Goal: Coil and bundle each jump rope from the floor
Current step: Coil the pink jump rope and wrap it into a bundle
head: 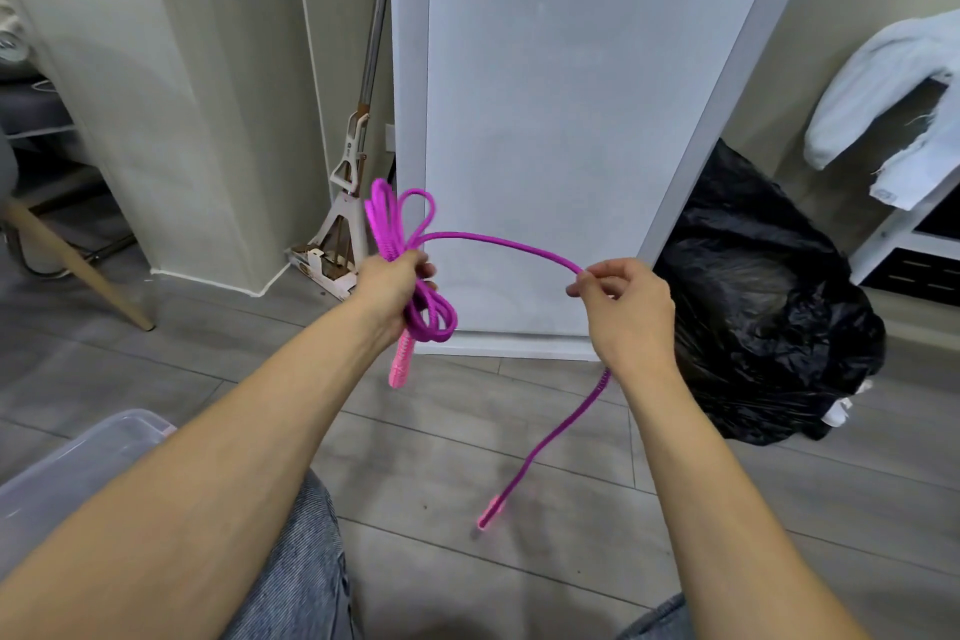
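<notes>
Grey plank floor [441, 457] runs to a white panel [545, 120] standing at its far edge, with a black bag [753, 301] just right of it. The left hand [389, 286] grips the coiled loops of the magenta jump rope [498, 240]. The right hand [628, 312] pinches its free strand, whose tail hangs toward the floor.

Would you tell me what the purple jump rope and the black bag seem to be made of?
The jump rope is likely braided or ribbed synthetic cord, matte and bending softly; its pink grip looks like ribbed plastic. The black bag is thin glossy plastic film, crinkled with sharp highlights.
</notes>
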